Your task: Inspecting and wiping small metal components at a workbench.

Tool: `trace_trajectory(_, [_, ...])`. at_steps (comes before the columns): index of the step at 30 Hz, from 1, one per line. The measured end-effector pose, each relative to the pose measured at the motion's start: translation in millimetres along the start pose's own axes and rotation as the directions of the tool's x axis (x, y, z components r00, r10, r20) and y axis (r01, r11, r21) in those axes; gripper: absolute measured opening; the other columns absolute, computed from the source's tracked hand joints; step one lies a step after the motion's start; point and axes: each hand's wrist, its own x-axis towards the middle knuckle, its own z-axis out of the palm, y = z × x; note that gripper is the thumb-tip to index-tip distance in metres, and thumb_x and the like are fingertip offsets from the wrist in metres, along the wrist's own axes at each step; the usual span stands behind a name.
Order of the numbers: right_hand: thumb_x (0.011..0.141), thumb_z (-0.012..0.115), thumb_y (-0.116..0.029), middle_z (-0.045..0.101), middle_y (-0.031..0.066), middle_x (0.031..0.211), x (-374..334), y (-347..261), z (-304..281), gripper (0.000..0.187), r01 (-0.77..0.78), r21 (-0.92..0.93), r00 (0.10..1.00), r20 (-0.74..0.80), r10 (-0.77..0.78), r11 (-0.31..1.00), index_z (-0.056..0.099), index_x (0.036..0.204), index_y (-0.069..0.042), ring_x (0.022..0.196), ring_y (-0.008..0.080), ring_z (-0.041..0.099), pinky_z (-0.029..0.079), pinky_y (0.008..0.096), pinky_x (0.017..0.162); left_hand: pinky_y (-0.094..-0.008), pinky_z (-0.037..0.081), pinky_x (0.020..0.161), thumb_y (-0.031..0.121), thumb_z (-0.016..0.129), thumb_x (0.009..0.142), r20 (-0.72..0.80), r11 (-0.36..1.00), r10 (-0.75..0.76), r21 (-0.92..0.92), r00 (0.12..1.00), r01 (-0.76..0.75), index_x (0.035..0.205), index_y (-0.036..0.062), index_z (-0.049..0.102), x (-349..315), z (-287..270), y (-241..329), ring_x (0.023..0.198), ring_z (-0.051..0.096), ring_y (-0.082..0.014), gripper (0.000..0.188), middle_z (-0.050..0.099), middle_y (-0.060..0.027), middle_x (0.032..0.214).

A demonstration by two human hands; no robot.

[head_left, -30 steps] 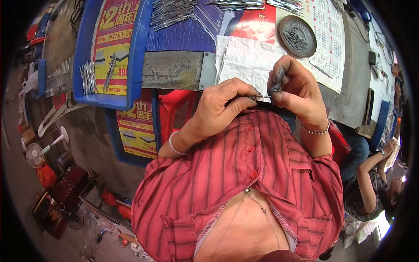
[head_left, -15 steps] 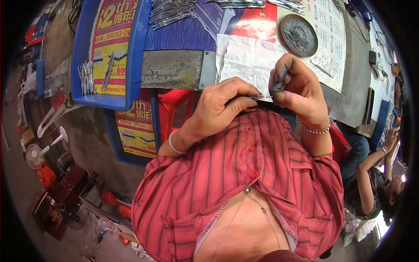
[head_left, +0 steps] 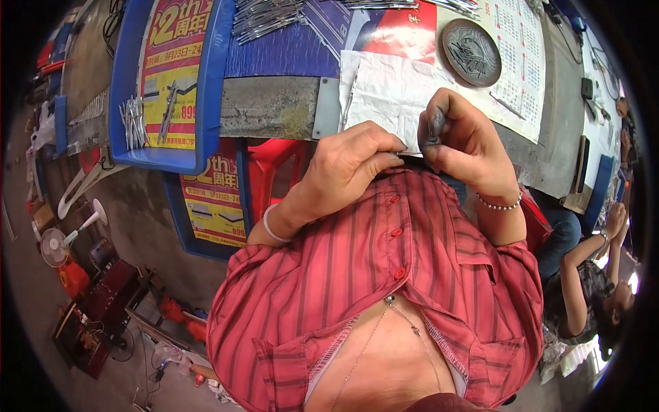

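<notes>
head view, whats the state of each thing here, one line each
left hand: closed, fingertips pinching a thin metal piece
thin metal piece: held level between both hands
right hand: closed on the piece's other end, fingertips dark with grime
white paper: creased, lying flat on the bench
round metal disc: lying flat on the calendar sheet
blue tray: resting on the bench edge, a few metal pieces inside
</notes>
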Motion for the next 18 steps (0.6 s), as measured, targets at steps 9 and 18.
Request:
trace_trajectory(9, [0.082,0.055,0.002,0.049,0.0017,0.079,-8,9,9,0.015,0.016,-0.451,0.99,-0.118,-0.077,0.892,0.046,0.095,0.001,0.071,0.0062,0.046,0.042,0.0226,0.063,-0.0361,0.048,0.056,0.002,0.071,0.072,-0.021,0.945,0.102,0.314,0.995,-0.09,0.089,0.0029,0.058,-4,6,4,0.066,0.061,-0.028,0.021,0.056,-0.0101,0.075])
trace_trajectory(18, [0.091,0.058,-0.009,0.053,0.0023,0.073,-7,30,5,0.013,0.046,-0.432,0.971,-0.192,-0.141,0.901,0.053,0.087,0.003,0.069,0.0062,0.048,0.044,0.0226,0.063,-0.0342,0.047,0.05,0.006,0.072,0.071,-0.066,0.875,0.103,0.48,0.992,-0.059,0.088,0.0037,0.057,-6,2,9,0.06,0.06,-0.0244,0.023,0.056,-0.0082,0.073])
